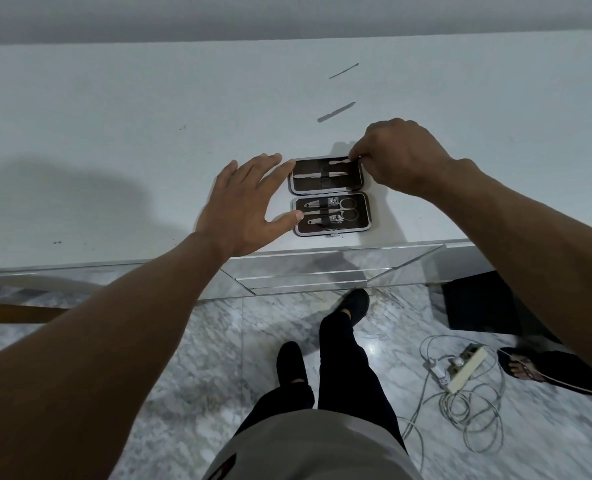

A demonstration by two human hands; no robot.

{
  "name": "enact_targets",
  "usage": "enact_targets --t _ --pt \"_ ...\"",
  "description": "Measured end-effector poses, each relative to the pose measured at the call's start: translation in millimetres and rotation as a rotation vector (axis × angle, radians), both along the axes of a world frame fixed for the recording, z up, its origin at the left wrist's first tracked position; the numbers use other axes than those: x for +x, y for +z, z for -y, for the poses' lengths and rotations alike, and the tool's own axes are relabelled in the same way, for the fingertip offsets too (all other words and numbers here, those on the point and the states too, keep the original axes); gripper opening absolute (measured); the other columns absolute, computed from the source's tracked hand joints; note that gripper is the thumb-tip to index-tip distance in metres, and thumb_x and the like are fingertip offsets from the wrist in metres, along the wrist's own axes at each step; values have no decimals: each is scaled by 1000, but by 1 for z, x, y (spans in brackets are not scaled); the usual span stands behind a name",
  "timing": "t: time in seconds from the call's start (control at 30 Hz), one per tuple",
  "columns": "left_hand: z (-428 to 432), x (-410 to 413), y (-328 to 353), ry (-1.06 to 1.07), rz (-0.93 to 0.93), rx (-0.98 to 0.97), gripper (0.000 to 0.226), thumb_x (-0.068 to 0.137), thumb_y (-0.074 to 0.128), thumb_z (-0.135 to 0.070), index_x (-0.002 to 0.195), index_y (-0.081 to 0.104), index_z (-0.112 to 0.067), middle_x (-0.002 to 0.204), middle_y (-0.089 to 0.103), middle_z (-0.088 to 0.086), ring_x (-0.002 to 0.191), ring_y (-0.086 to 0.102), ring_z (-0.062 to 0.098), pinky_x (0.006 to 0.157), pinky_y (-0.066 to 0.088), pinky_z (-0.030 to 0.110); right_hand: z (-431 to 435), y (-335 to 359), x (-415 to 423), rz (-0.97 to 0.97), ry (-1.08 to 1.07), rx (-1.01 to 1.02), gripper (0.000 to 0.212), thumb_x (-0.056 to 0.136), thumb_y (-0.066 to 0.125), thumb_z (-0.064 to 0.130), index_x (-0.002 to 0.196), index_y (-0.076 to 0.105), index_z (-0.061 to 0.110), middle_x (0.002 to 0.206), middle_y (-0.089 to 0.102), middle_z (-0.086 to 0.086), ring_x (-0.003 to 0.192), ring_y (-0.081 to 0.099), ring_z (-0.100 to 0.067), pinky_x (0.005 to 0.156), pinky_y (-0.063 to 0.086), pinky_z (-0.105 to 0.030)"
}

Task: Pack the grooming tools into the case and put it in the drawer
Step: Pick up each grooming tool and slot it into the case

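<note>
A small grooming case (329,195) lies open near the front edge of the white tabletop (114,126). Its near half holds clippers and scissors (329,213) under a strap. In its far half lie tweezers (322,175) and a thin tool (339,163). My right hand (402,155) pinches the end of that thin tool at the far half's right corner. With fingers spread, my left hand (246,202) rests flat against the case's left side. Two loose metal tools lie farther back: a nail file (336,111) and a thin stick (343,70).
Mirrored drawer fronts (322,271) sit below the table edge. On the marble floor are my feet, a power strip (467,367) with tangled cables, and another person's sandalled foot (526,367) at the right. A dark box (478,303) stands under the table's right side.
</note>
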State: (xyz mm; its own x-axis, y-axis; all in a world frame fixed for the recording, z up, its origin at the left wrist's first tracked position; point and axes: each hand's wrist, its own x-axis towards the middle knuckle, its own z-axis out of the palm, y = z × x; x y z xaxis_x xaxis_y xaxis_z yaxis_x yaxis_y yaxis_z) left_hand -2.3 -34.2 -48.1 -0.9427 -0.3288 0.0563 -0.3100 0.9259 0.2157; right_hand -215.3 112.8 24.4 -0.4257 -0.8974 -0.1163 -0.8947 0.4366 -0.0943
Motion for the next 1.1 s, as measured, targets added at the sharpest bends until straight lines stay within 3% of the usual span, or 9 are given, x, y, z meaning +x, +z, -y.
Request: enact_targets --t 0.4,0.7,0.83,1.1 --pt "0 0 1 0 0 -10 79 88 30 -72 154 23 -29 160 28 -2 149 22 17 121 15 48 -2 2 1 -14 44 3 38 88 50 9 115 71 26 116 66 -8 105 59 -38 77 45 -36" --pt "0 0 2 1 5 -1 79 88 30 -71 154 23 -29 160 28 -2 149 21 18 122 15 48 9 -2 10 12 61 1 33 85 52 11 107 73 24 106 69 -9 97 61 -38 70 43 -33" --pt "0 0 1 2 7 -2 78 89 31 -71 154 23 -29 160 28 -2 149 22 18 121 15 49 15 -5 16 28 73 -4 29 84 52 10 101 73 20 97 70 -12 90 62 -38 73 52 -38" --pt "0 0 2 3 -3 2 78 88 31 -71 154 24 -29 159 29 -2 148 22 18 121 15 48 15 -4 19 39 135 -35 27 89 49 4 105 71 8 101 68 -17 95 60 -38 81 49 -41"
